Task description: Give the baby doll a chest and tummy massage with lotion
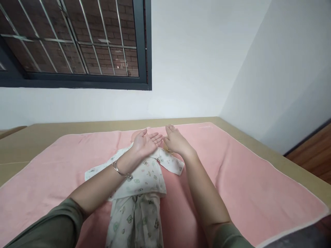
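A small white long-sleeved top (144, 175) with a green and brown print lies spread on a pink blanket (248, 182). Below it are matching printed trousers (137, 220), partly tucked under its hem. My left hand (148, 143) is over the neck end of the top, palm up, fingers stretched to the right and holding nothing. Just right of it, my right hand (176, 140) shows its back, with fingers extended and nothing visible in it. The fingertips of the left come close to the right; whether they touch, I cannot tell. My left forearm hides part of the top.
The pink blanket lies over a tan surface (124, 125) that meets the white wall (186, 69). A dark-framed window (144, 44) with metal bars is at upper left. At the right edge stands a brown wooden panel (315, 151).
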Demonstrator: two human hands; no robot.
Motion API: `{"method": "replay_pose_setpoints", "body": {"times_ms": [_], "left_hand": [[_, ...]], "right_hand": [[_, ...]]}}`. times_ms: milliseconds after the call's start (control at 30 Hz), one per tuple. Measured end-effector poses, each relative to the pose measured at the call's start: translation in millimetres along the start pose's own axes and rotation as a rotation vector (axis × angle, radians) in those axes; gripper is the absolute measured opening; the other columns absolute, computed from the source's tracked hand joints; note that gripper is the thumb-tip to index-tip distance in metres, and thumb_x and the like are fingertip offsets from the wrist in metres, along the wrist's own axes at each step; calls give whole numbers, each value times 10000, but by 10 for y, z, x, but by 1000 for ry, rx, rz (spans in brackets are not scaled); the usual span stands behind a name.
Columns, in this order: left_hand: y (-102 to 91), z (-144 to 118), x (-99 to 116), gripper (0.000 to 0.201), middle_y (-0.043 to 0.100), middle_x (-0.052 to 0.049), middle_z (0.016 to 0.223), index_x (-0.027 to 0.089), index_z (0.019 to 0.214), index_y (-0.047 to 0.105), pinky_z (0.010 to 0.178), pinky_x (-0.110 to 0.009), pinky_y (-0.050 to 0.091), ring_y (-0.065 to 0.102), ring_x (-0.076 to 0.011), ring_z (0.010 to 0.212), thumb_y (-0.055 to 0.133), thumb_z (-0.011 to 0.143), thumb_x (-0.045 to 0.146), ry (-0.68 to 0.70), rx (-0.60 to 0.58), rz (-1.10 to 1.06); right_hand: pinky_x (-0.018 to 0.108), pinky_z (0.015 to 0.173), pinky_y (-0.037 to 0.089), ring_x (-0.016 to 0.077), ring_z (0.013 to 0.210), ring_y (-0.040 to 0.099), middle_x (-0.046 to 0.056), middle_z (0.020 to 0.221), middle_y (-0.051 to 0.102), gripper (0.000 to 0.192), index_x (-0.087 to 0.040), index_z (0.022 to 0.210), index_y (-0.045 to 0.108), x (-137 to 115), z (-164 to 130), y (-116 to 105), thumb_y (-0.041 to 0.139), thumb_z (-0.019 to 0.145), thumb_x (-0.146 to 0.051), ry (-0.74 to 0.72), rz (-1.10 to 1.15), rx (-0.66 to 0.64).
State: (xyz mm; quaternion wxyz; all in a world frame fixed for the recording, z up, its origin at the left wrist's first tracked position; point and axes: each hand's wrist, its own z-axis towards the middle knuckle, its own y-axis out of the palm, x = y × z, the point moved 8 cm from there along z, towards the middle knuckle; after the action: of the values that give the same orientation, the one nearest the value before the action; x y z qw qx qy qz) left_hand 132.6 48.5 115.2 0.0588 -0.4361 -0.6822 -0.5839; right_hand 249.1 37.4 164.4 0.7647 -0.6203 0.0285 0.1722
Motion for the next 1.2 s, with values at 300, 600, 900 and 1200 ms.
{"method": "replay_pose_setpoints", "body": {"times_ms": [300,600,900,1200], "left_hand": [[229,201,-40,688,530,-295,1462,-20,1559,283,881,-321,634,642,-262,1266,299,1022,410,21,-10,-107],[139,112,-21,667,578,-290,1417,18,1546,328,893,-397,644,663,-298,1242,361,998,397,-22,2,-127],[-155,-724,191,695,555,-252,1474,49,1564,331,1036,-378,568,560,-282,1387,405,965,393,-63,-20,-159],[-438,-1114,438,583,606,-211,1433,109,1499,433,1107,-437,496,580,-275,1362,347,994,388,22,72,73]], "right_hand": [[446,1211,277,304,1364,537,230,1370,645,412,-30,1194,707,-55,92,-9,363,1031,-187,52,-119,162],[426,1184,293,276,1058,721,198,1031,778,457,-94,1020,785,-83,201,-40,343,1041,-206,177,-197,217],[438,1200,253,277,1083,720,209,1050,777,483,-96,1057,783,-105,206,-80,308,1035,-180,260,-260,145],[682,1218,115,348,1442,452,231,1446,588,476,-99,1318,646,-585,238,-157,313,1063,-326,125,-36,180]]}}
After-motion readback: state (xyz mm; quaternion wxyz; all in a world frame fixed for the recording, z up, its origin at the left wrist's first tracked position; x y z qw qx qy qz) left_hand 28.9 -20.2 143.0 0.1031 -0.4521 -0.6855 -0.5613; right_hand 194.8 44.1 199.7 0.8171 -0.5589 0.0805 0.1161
